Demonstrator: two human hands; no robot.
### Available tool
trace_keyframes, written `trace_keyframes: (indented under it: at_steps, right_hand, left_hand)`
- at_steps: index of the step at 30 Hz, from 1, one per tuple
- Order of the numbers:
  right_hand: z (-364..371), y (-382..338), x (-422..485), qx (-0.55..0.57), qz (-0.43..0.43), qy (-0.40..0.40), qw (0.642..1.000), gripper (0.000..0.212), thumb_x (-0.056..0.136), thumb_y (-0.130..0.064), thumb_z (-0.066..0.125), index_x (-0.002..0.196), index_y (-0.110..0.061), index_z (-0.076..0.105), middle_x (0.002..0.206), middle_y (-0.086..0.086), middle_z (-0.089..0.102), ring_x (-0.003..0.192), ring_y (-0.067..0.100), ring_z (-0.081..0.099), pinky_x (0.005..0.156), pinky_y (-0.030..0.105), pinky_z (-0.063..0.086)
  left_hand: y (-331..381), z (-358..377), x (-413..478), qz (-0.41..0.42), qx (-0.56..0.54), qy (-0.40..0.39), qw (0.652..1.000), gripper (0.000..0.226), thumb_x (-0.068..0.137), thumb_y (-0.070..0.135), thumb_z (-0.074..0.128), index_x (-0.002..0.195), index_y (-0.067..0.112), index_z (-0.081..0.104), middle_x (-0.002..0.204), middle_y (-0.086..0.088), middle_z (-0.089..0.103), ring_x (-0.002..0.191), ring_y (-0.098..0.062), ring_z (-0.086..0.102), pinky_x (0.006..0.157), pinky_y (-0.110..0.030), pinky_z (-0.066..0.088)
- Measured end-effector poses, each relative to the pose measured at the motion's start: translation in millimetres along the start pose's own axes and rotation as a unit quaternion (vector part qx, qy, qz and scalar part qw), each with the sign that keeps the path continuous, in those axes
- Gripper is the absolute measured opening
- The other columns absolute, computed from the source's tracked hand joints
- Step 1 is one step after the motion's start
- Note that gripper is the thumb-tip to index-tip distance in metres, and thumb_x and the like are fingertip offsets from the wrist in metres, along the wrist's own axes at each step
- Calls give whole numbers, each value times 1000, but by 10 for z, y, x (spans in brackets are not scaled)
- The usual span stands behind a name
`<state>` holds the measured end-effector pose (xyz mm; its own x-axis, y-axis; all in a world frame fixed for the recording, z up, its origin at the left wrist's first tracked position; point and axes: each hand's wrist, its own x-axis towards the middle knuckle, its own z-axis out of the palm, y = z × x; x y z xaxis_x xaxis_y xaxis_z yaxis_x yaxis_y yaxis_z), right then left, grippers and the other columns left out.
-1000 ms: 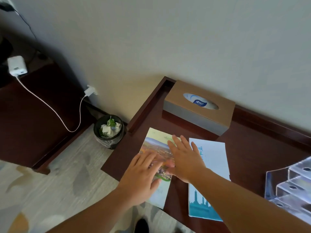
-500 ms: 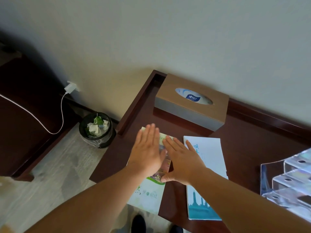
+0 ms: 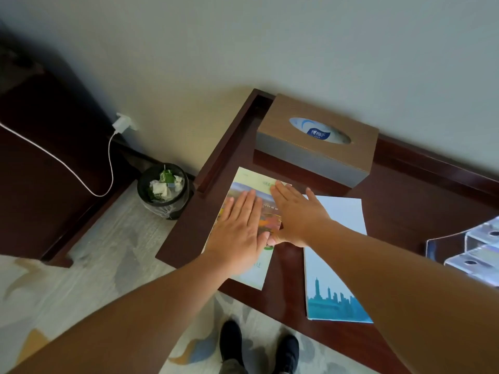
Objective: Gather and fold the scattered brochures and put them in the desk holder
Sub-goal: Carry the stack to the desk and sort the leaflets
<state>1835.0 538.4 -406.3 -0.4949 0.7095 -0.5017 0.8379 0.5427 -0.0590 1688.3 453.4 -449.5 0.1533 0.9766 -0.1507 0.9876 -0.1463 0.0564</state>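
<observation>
Left hand (image 3: 237,236), right hand (image 3: 297,215) pressing flat, gripping nothing, on green landscape paper brochure (image 3: 247,179); blue skyline brochure (image 3: 337,290), clear acrylic holder (image 3: 475,261) waiting.

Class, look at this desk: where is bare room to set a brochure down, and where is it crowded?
The widest bare patch of desk lies between the tissue box, the blue brochure and the clear holder. A narrow strip separates that brochure from the green brochure. Crowded: the left hand and right hand rest flat on the green brochure.

Both hands (image 3: 266,225) flat, fingers straight.
</observation>
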Motion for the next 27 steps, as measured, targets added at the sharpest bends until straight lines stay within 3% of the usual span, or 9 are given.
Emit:
trace_keyframes:
  at_steps: [5, 9, 12, 15, 19, 21, 23, 25, 27]
  right_hand:
    - [14, 7, -10, 23, -1, -4, 1000, 124, 75, -61, 72, 155, -18, -11, 164, -3, -15, 151, 15, -11, 120, 48, -3]
    - [22, 20, 1, 18, -4, 0, 1000, 121, 77, -61, 70, 155, -18, -12, 164, -2, -16, 151, 16, -12, 120, 48, -3]
    - [55, 36, 10, 9, -3, 6, 1000, 118, 79, -62, 68, 155, -18, -12, 164, -3, -16, 150, 16, -13, 120, 48, -3]
    - [50, 57, 13, 28, -15, 9, 999, 121, 76, -65, 68, 155, -19, -11, 164, -4, -16, 150, 14, -13, 120, 46, -4]
    - [138, 279, -251, 84, -30, 79, 993, 117, 75, -66, 68, 157, -23, -4, 164, -5, -15, 151, 15, -9, 121, 39, -1]
    - [229, 551, -503, 85, 5, 92, 992, 117, 74, -66, 70, 156, -27, -3, 163, -5, -17, 151, 18, -10, 119, 39, 0]
    - [330, 822, -747, 82, 57, 49, 994, 120, 72, -67, 70, 155, -30, -7, 163, -4, -20, 151, 23, -12, 119, 42, 3]
    - [405, 918, -921, 112, 100, -8, 989, 123, 73, -66, 71, 155, -30, -13, 162, -5, -22, 150, 22, -16, 119, 47, 11]
    - [481, 820, -985, 148, 129, -13, 980, 123, 75, -62, 71, 155, -24, -14, 162, -4, -22, 149, 20, -17, 119, 46, 18]
  left_hand:
    - [-50, 122, -548, 31, -5, -17, 999, 79, 98, 58, 12, 154, 4, 3, 162, -16, -5, 150, -28, -7, 122, -48, 4]
    - [130, 74, -338, -12, -11, -33, 999, 88, 91, 68, 9, 154, 8, -6, 160, -13, -15, 149, -29, -14, 121, -50, -4]
    - [261, 31, -223, -21, -11, -17, 1000, 88, 92, 69, 11, 155, 8, 7, 162, -13, -2, 150, -28, -7, 120, -52, 2]
    - [225, 125, -475, 24, -18, -18, 999, 88, 94, 70, 15, 154, 5, 16, 162, -15, 7, 150, -30, 3, 120, -51, 12]
    - [21, 95, -542, 71, -14, -17, 997, 85, 95, 70, 16, 155, 10, 11, 163, -11, 1, 151, -27, 0, 119, -45, 7]
    - [-63, 6, -475, 84, -33, -4, 996, 77, 97, 63, 23, 152, 10, 28, 163, -8, 14, 150, -25, 12, 120, -45, 16]
    - [-88, -110, -396, 80, -52, 31, 995, 60, 95, 53, 34, 131, 11, 55, 149, -9, 44, 139, -29, 39, 112, -48, 34]
    - [53, -212, -281, 62, -78, 67, 993, 49, 92, 48, 41, 119, 11, 61, 131, -8, 56, 126, -30, 51, 104, -47, 41]
    - [356, -261, -135, 57, -97, 78, 991, 51, 92, 45, 44, 128, 11, 55, 131, -10, 55, 125, -31, 49, 108, -46, 39]
